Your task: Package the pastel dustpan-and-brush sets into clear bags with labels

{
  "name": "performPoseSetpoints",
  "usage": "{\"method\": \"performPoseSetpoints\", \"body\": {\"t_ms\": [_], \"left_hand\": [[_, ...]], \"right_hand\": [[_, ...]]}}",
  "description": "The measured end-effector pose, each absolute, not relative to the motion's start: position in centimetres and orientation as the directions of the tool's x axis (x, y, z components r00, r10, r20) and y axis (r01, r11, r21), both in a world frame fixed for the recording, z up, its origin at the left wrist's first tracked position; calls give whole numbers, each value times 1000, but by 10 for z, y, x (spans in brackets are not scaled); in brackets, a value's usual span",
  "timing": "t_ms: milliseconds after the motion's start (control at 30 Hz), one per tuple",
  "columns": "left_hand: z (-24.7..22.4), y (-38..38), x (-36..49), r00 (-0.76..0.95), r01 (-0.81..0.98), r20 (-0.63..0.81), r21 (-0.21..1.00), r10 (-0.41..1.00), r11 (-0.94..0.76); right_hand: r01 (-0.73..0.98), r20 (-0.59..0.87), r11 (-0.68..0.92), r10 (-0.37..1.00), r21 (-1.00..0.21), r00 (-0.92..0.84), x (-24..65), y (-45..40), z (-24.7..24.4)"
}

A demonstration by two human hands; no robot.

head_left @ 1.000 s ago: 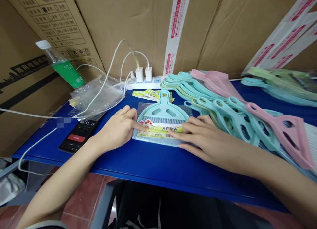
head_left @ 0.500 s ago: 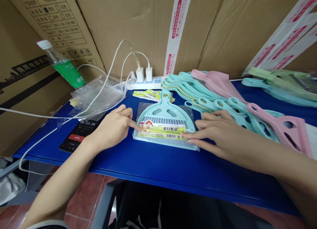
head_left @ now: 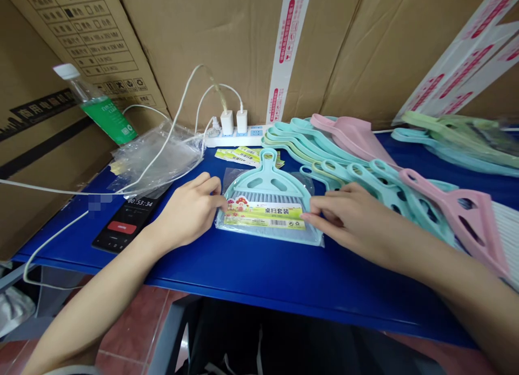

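A light-blue dustpan (head_left: 267, 171) lies flat in a clear plastic bag, handle pointing away from me, with a grey-bristled brush (head_left: 267, 197) nested on it. Across its lower half sits a yellow-green label card (head_left: 263, 217) with mushroom pictures. My left hand (head_left: 192, 207) is closed, thumb and fingertips pinching the bag's left edge. At the opposite edge, my right hand (head_left: 357, 218) pinches the bag beside the label's end, the other fingers curled. Spare label cards (head_left: 239, 155) lie just behind the dustpan.
On the right are stacked dustpans (head_left: 324, 140), loose brushes (head_left: 373, 183), a pink brush (head_left: 458, 207) and bagged sets (head_left: 458, 140). On the left are plastic bags (head_left: 158, 151), a phone (head_left: 125, 221), a bottle (head_left: 103, 115) and a white cable (head_left: 60, 188). A power strip (head_left: 255, 137) stands behind.
Both hands' extended fingers have drawn back from the label to the bag's side edges and curled into pinches. The bagged dustpan stays in nearly the same place.
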State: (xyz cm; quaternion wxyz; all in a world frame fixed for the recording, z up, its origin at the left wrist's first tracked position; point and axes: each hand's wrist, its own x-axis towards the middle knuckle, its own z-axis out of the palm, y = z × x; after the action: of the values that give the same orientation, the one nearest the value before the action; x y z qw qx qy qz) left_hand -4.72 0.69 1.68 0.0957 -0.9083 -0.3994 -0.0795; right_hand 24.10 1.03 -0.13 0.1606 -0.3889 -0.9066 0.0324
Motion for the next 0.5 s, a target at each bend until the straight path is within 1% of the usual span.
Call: {"method": "performPoseSetpoints", "body": {"t_ms": [133,233,300,367,433,500], "left_hand": [[13,5,-43,707,706,290,-218,646,-674],[14,3,-42,744,663,323,-246,585,-707],[15,2,-42,776,619,328,-229,539,-751],[15,1,-41,811,564,311,-191,495,-804],[15,1,-40,845,515,260,-159,468,-842],[14,0,-38,864,494,184,-140,468,-858]], "right_hand": [[678,275,710,702,-193,-657,236,8,0],[660,333,730,676,-178,-657,235,7,3],[653,413,745,642,-135,-646,234,7,5],[619,479,780,578,-89,-661,232,5,5],[554,497,829,512,-73,-700,230,4,3],[492,467,866,472,-87,-748,227,2,0]]}}
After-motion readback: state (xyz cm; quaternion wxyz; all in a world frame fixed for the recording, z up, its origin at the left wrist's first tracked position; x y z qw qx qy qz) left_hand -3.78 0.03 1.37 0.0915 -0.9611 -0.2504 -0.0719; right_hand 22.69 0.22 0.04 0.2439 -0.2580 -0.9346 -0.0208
